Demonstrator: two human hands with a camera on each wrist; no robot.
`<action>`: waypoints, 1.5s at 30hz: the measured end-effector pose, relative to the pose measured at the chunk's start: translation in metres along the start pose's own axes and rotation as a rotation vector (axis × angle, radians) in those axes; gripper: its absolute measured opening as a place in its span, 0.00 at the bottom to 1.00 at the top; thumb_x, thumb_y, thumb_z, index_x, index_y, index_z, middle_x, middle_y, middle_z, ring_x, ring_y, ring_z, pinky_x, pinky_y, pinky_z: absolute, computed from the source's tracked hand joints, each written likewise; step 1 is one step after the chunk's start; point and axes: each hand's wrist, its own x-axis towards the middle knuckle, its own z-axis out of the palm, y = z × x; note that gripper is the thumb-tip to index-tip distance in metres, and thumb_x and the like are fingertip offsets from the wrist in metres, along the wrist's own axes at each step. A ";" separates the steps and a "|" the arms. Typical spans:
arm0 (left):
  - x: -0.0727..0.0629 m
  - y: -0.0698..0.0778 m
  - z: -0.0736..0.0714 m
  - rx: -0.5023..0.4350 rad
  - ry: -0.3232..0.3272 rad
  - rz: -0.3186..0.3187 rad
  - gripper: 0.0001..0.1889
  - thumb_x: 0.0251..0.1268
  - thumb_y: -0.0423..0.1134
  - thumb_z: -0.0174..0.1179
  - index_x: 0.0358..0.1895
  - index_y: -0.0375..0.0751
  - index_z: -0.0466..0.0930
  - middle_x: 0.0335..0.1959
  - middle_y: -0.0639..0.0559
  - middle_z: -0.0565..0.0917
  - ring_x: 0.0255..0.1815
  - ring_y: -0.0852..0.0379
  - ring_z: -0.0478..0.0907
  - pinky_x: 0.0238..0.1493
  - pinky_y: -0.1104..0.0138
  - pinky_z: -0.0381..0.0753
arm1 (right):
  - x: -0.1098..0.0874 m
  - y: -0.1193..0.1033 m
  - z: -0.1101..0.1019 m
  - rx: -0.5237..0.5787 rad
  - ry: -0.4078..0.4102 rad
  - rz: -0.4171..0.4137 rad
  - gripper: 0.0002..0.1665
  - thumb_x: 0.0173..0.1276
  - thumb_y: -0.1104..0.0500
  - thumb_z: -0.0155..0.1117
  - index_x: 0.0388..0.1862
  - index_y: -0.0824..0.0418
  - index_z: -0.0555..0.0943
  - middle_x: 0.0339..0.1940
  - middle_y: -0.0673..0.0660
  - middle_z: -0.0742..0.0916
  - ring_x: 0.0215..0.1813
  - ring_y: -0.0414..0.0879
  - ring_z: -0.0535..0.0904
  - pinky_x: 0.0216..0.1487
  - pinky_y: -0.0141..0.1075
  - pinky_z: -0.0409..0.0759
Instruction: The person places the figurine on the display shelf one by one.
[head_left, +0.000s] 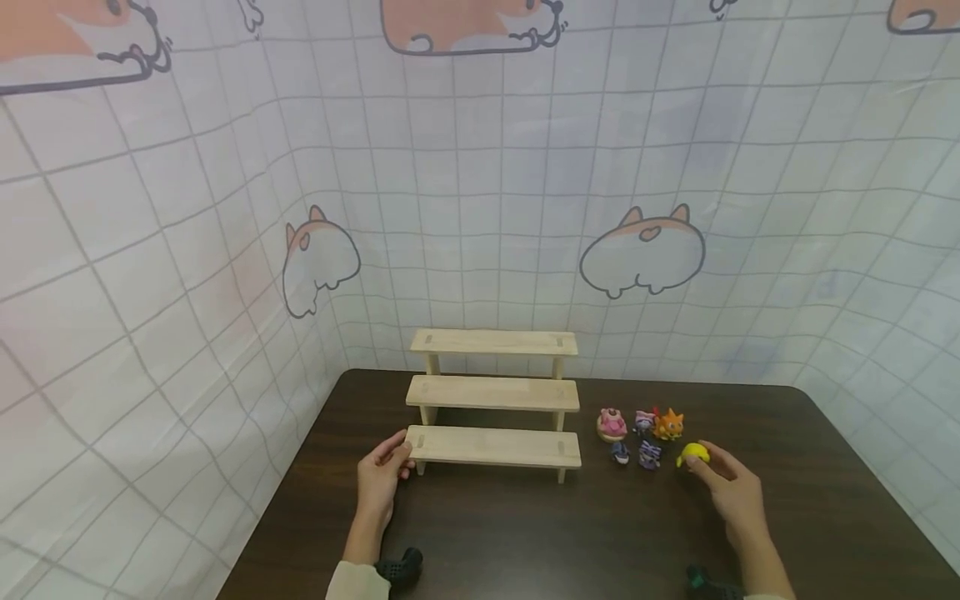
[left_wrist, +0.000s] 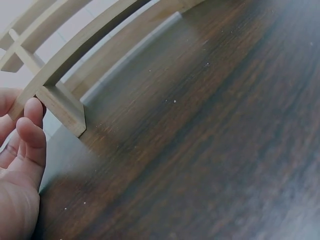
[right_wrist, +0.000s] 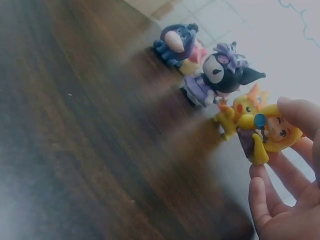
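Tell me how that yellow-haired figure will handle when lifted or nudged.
The yellow-haired figure will probably stay stiff, since its surface looks like hard moulded plastic. It is likely light, being small enough for the right hand to hold between thumb and fingers. Nudged while standing, it may tip, as its head looks large over a small body.

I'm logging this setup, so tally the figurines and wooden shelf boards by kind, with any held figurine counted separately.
Wooden shelf boards: 3
Unheld figurines: 5
Yellow-haired figurine in the right hand: 1
Total clearly seen: 9
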 end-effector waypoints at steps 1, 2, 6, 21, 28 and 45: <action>0.000 0.000 0.000 0.002 -0.002 0.005 0.22 0.71 0.36 0.66 0.65 0.34 0.80 0.31 0.57 0.86 0.27 0.64 0.82 0.28 0.74 0.79 | -0.002 -0.002 -0.001 -0.006 0.002 -0.004 0.45 0.69 0.34 0.67 0.76 0.57 0.71 0.54 0.47 0.86 0.47 0.29 0.73 0.66 0.54 0.74; 0.000 0.000 0.000 0.003 -0.003 0.007 0.22 0.71 0.36 0.66 0.65 0.34 0.80 0.31 0.57 0.86 0.28 0.64 0.82 0.28 0.74 0.80 | -0.003 -0.003 -0.001 -0.014 0.004 -0.006 0.45 0.68 0.34 0.67 0.76 0.56 0.71 0.56 0.48 0.86 0.48 0.30 0.73 0.64 0.52 0.75; 0.000 0.000 -0.001 0.006 -0.003 0.010 0.21 0.71 0.36 0.66 0.65 0.34 0.80 0.31 0.56 0.86 0.28 0.64 0.82 0.29 0.74 0.80 | -0.012 -0.010 -0.001 -0.016 -0.004 -0.015 0.45 0.67 0.33 0.68 0.76 0.54 0.72 0.49 0.39 0.85 0.48 0.29 0.73 0.56 0.42 0.72; -0.002 -0.002 0.000 0.012 -0.001 0.033 0.21 0.71 0.36 0.66 0.64 0.32 0.80 0.32 0.55 0.86 0.29 0.63 0.82 0.29 0.73 0.82 | -0.046 -0.047 0.033 -0.015 -0.048 -0.240 0.35 0.71 0.41 0.68 0.72 0.52 0.76 0.57 0.46 0.82 0.48 0.29 0.77 0.47 0.29 0.78; -0.001 -0.001 0.000 0.011 -0.012 0.018 0.21 0.71 0.36 0.66 0.64 0.34 0.80 0.33 0.55 0.86 0.30 0.63 0.83 0.30 0.73 0.83 | -0.056 -0.066 0.059 0.050 -0.108 -0.333 0.30 0.70 0.48 0.71 0.69 0.54 0.79 0.55 0.50 0.82 0.49 0.37 0.80 0.49 0.27 0.80; -0.001 0.002 -0.002 0.004 -0.021 -0.004 0.21 0.71 0.35 0.66 0.64 0.34 0.80 0.35 0.56 0.87 0.31 0.64 0.83 0.31 0.73 0.83 | -0.065 -0.110 0.127 0.149 -0.271 -0.519 0.24 0.67 0.56 0.75 0.61 0.57 0.84 0.47 0.60 0.88 0.45 0.40 0.84 0.44 0.30 0.83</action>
